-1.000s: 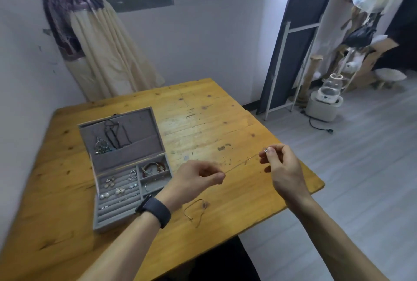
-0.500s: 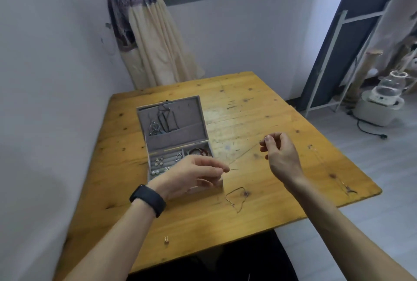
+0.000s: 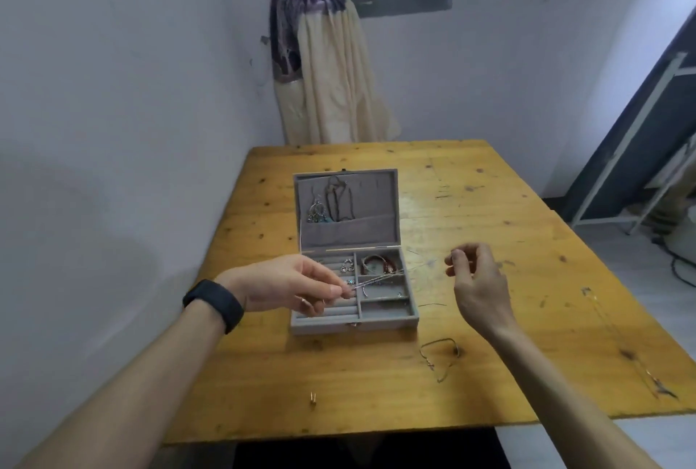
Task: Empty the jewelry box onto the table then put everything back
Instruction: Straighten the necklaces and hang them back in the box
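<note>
An open grey jewelry box [image 3: 410, 312] sits mid-table, its lid [image 3: 348, 231] leaning back with necklaces and earrings hung inside. The tray holds rings, earrings and a bracelet [image 3: 378, 264]. A thin silver chain [image 3: 380, 279] stretches between my hands over the box. My left hand [image 3: 297, 285] pinches one end above the ring rows. My right hand [image 3: 476, 276], just right of the box, pinches the other end. A gold chain [image 3: 440, 355] lies on the table in front of the box.
The wooden table [image 3: 527, 242] stands against a white wall on the left. A small gold earring [image 3: 312, 397] lies near the front edge, and another thin chain [image 3: 640, 367] near the right edge. A curtain [image 3: 327, 65] hangs behind; a dark frame [image 3: 640, 152] stands at right.
My view has swung left and the box now sits centred. Both hands carried the stretched silver chain left, so my left hand is now over the box tray.
</note>
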